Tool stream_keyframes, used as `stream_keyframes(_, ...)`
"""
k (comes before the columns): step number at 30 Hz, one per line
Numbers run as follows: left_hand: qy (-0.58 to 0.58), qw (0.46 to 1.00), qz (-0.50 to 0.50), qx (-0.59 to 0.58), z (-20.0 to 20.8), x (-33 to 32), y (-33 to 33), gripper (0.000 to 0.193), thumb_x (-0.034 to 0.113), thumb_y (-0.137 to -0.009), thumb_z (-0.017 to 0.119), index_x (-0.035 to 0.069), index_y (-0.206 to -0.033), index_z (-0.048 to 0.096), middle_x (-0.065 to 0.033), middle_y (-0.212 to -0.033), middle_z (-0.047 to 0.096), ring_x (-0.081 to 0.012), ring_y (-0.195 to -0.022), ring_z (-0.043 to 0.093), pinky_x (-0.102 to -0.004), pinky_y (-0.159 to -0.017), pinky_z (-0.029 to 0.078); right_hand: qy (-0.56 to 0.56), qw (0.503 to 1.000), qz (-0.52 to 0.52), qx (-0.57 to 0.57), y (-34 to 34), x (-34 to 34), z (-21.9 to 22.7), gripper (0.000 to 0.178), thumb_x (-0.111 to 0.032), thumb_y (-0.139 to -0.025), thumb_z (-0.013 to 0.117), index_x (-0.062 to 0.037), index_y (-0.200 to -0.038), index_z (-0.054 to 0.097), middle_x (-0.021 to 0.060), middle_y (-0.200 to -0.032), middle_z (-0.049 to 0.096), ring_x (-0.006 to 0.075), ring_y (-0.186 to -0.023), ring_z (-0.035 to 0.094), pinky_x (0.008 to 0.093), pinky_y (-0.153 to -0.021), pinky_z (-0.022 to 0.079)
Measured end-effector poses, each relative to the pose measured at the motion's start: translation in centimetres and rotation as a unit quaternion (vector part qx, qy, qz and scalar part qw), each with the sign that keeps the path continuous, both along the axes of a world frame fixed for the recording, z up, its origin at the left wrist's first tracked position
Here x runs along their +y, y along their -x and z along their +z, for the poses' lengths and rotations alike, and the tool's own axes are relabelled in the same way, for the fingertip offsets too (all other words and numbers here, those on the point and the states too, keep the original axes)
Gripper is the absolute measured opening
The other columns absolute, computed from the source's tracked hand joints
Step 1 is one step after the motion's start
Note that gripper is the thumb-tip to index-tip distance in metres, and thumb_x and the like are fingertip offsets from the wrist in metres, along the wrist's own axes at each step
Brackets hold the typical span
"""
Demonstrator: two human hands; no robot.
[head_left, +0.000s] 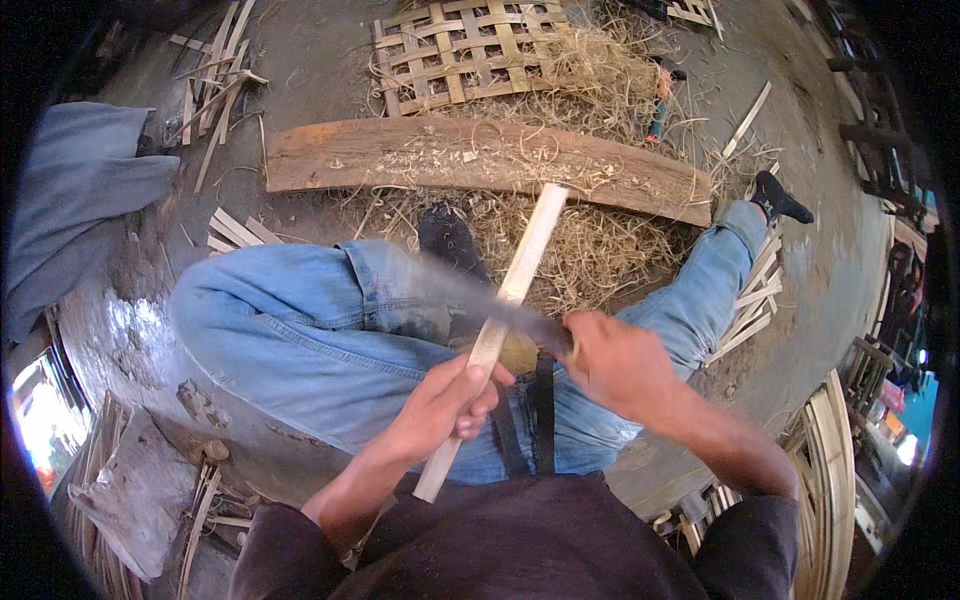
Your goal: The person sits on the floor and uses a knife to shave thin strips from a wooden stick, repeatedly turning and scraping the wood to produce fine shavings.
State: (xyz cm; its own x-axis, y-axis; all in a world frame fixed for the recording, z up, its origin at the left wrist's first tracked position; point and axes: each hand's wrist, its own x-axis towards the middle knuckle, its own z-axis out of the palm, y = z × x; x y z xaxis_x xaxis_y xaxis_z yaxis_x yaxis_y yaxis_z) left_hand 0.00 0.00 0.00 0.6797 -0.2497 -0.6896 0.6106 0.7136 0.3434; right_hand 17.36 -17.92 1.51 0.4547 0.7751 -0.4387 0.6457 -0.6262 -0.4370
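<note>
My left hand (452,400) grips a long pale bamboo strip (525,258) near its lower end; the strip slants up and away over my lap. My right hand (615,362) holds the handle of a big knife (470,292). Its blurred blade runs left across the strip and touches it about halfway up. I sit with legs in blue jeans (300,330) spread on the ground.
A long wooden plank (400,155) lies ahead amid shavings and straw. A woven bamboo lattice (460,50) lies beyond it. Loose bamboo strips (215,80) are at far left, more strips (755,295) by my right leg, and curved bamboo pieces (825,470) at right.
</note>
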Motion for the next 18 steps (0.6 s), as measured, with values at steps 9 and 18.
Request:
stream_keyframes(9, -0.015, 0.999, -0.03, 0.02, 0.0, 0.1, -0.9, 0.032, 0.031, -0.105, 0.037, 0.002, -0.105, 0.05, 0.0042, -0.069, 0.035, -0.0026, -0.054, 0.03, -0.0187, -0.045, 0.028, -0.005, 0.986, 0.119, -0.117, -0.8, -2.1, 0.1, 0.017, -0.013, -0.083, 0.06, -0.0048, -0.093, 0.049, 0.0149, -0.074, 0.06, 0.0324, -0.062, 0.064, 0.0409, -0.052, 0.052)
stream_keyframes(18, -0.082, 0.996, -0.042, 0.004, 0.4, 0.3, 0.2, 0.031, 0.03, -0.105, 0.036, 0.002, -0.104, 0.05, 0.0032, -0.068, 0.038, -0.0032, -0.054, 0.033, -0.0203, -0.046, 0.031, 0.053, 0.987, -0.059, -0.136, -5.0, -2.0, -3.5, 0.023, -0.014, -0.08, 0.064, 0.0002, -0.094, 0.052, 0.016, -0.069, 0.063, 0.0302, -0.062, 0.065, 0.04, -0.055, 0.053)
